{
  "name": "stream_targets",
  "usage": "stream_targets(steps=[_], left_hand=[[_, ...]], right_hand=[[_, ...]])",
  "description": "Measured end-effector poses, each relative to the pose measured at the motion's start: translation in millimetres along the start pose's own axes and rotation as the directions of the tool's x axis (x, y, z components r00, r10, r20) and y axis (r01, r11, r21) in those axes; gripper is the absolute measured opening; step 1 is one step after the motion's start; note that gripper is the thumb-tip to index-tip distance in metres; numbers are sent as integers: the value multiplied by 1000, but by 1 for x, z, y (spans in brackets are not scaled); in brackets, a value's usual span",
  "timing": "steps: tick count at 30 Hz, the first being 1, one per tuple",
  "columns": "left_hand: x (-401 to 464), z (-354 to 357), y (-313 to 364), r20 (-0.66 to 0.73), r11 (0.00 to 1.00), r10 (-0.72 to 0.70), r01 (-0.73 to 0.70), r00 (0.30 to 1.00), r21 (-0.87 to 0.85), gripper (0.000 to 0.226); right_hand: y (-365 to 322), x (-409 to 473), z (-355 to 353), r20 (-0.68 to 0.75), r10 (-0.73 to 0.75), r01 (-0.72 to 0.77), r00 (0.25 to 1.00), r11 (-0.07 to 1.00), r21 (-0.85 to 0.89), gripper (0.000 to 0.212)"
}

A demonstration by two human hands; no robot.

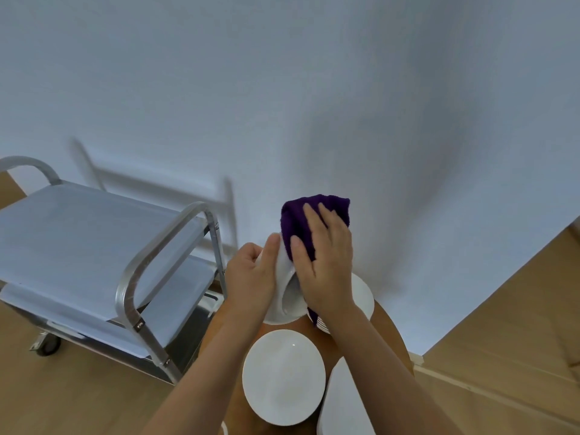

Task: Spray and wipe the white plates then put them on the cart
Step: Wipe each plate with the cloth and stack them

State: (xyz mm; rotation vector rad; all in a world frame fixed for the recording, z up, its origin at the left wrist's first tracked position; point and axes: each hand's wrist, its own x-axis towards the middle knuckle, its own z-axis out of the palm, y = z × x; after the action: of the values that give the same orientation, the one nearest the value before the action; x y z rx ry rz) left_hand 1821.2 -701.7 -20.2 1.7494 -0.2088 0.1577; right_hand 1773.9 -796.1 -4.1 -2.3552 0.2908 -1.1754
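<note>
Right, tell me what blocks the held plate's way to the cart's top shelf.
Nothing visible. The white plate, gripped by the left hand, is right of the cart's top shelf, which looks bare; only the curved handle rail rises between.

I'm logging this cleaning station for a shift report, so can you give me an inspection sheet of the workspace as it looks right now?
Surface: small brown table, mostly covered by plates.
Job's things: white plate held tilted above the table; purple cloth pressed against it; another plate lying flat on the table; more white dishes at the right, partly hidden. No spray bottle in view.
Cart: metal cart at the left, no plates seen on its top shelf.
Clutter: nothing seen.
Hands: left hand grips the tilted plate's edge; right hand presses the cloth with straight fingers.
Cables: nothing seen.
Surroundings: white wall, wooden floor.
</note>
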Motion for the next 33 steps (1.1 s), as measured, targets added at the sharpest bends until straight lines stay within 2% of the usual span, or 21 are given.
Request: stream_targets(steps=[3, 6, 9, 13, 17, 19, 21, 24, 25, 26, 27, 29, 31, 33], left_hand=[[3, -5, 1, 5, 999, -26, 27, 1000, -31, 44], [1, -11, 5, -2, 980, -116, 114, 993, -160, 45], [3, -13, 5, 3, 938, -219, 211, 976, -276, 49], [3, -16, 2, 26, 879, -302, 289, 953, -378, 46], [10, -18, 8, 29, 764, -432, 383, 902, -519, 42], [13, -13, 12, 41, 685, -508, 433, 860, -586, 38], [13, -5, 18, 66, 633, -549, 467, 833, -618, 35], [9, -1, 19, 117, 683, -484, 457, 867, -569, 34], [9, -3, 15, 185, 691, -446, 469, 875, -550, 36], [10, -10, 14, 318, 676, -389, 503, 864, -539, 43], [13, -18, 15, 480, 658, -314, 552, 819, -512, 55], [25, -37, 18, 748, 626, -182, 662, 638, -411, 78], [34, -47, 18, 875, 552, -94, 756, 475, -351, 78], [36, -45, 18, 904, 472, -62, 811, 423, -347, 67]], right_hand=[[10, 5, -7, -52, 102, -92, 993, 981, 169, 54], [23, 11, -15, -36, 281, -254, 959, 908, 333, 53], [38, 14, -21, 105, 457, -455, 883, 785, 421, 52], [54, 10, -26, 283, 529, -592, 800, 622, 512, 51], [65, -8, -25, 357, 611, -674, 706, 428, 602, 51], [63, -18, -17, 365, 650, -677, 667, 325, 660, 61], [58, -27, -6, 349, 682, -654, 643, 253, 712, 61], [58, -31, 0, 364, 711, -642, 602, 161, 749, 53], [62, -28, -3, 399, 704, -649, 588, 116, 752, 57], [66, -25, -8, 442, 680, -659, 585, 82, 747, 63], [71, -21, -16, 486, 641, -671, 594, 61, 739, 65], [82, -10, -34, 556, 537, -696, 634, 85, 713, 63], [89, 4, -51, 581, 458, -712, 672, 186, 677, 55], [89, 15, -61, 586, 455, -727, 671, 247, 641, 51]])
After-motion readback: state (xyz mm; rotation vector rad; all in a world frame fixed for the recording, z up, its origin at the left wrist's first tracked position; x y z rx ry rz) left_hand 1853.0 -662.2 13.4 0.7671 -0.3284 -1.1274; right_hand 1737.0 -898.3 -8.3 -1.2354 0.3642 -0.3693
